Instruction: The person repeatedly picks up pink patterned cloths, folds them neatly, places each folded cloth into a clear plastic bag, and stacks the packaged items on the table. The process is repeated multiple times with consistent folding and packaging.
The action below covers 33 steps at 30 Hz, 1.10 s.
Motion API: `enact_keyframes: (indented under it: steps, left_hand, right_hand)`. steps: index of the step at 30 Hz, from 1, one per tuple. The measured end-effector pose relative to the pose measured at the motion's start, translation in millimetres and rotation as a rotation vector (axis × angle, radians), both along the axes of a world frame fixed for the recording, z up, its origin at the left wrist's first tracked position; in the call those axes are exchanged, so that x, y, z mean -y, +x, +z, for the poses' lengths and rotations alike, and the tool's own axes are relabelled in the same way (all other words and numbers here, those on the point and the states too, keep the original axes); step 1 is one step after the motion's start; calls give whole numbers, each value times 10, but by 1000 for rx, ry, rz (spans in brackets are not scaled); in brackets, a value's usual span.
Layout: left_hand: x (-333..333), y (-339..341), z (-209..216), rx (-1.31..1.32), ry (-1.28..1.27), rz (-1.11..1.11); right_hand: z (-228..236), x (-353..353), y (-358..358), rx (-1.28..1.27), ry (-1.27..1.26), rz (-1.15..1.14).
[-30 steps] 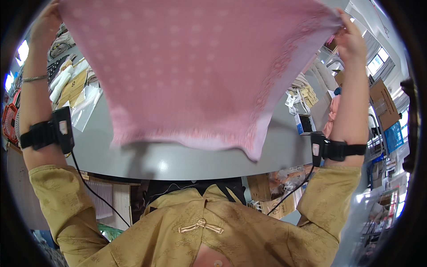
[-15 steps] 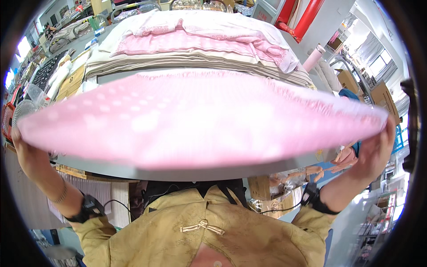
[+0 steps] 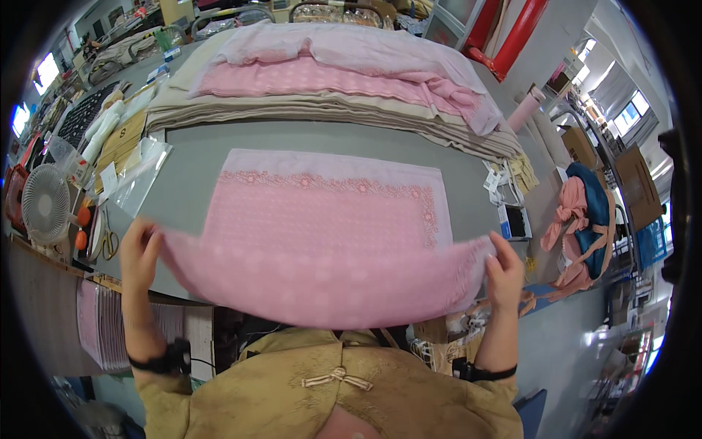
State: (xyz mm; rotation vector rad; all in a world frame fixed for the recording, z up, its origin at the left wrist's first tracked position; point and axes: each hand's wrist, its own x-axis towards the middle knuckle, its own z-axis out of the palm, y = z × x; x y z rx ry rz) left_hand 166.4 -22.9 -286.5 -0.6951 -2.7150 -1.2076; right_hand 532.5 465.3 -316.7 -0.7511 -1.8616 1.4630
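Note:
A pink cloth (image 3: 329, 219) with a lace band and a paler far border lies spread on the grey table (image 3: 183, 168), its near edge lifted off the table. My left hand (image 3: 139, 252) pinches the near left corner of that edge. At the near right corner my right hand (image 3: 503, 274) grips the cloth. The near edge is blurred and sags between the two hands, above the table's front edge.
A stack of pink, white and beige cloths (image 3: 329, 73) fills the far side of the table. A small white fan (image 3: 45, 205), scissors (image 3: 110, 241) and plastic bags (image 3: 139, 175) sit at the left. Tags and a small device (image 3: 512, 219) lie at the right edge.
The cloth was held up high in front of the camera a second ago. It has come down and now lies on the table, with both hands lowered to its near corners.

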Motion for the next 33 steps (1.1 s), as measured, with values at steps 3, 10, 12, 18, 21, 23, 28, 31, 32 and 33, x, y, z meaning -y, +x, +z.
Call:
enact_keyframes:
  steps: [3, 10, 12, 18, 21, 23, 28, 31, 32, 33]
  left_hand:
    - [-476, -768, -246, -62, -4, -69]
    - [-1308, -1243, -813, -223, -391, -38]
    - [-1233, -937, -882, -315, -430, -186]
    - [-229, 329, -958, -207, -596, -760]
    - [94, 613, -901, -210, -600, -685]
    - [177, 608, -771, 107, -272, -489]
    - [-261, -62, -596, 103, -72, 12]
    - [-671, -397, -772, -86, -228, 30]
    - [-770, -436, -850, -100, -374, 76]
    - [-846, -396, -954, -258, -401, 111]
  right_hand:
    - [-254, -314, -618, 73, 290, 78]
    - [-560, -623, -1377, 549, 595, 114]
    - [-529, -437, -1203, 641, 703, 153]
    - [-582, 435, -151, 722, 997, 596]
    - [-529, 559, 198, 696, 962, 530]
    - [-429, 516, 221, 685, 633, 415]
    - [-273, 125, -486, 578, 629, -23]
    - [-366, -85, -1033, 797, 800, -95]
    - [-421, -71, -1160, 802, 890, -139]
    - [-487, -23, -1274, 810, 975, -183]
